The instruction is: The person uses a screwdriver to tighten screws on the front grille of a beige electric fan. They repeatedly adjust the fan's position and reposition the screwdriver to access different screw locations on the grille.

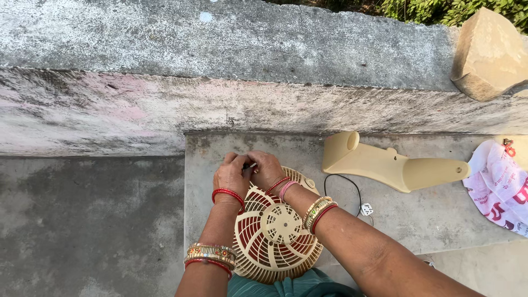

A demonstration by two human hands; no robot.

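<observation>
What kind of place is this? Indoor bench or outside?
Outdoors, likely a rooftop or terrace: a weathered concrete parapet wall, green foliage beyond it and a loose stone block on top. Both hands work at a cream fan grille on a cement floor.

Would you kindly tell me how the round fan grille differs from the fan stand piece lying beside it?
The fan grille is round and slotted with red showing behind; the fan stand piece is long, smooth and solid. The left hand and right hand work at the grille's top edge; the stand lies untouched. Both are cream plastic.
</observation>
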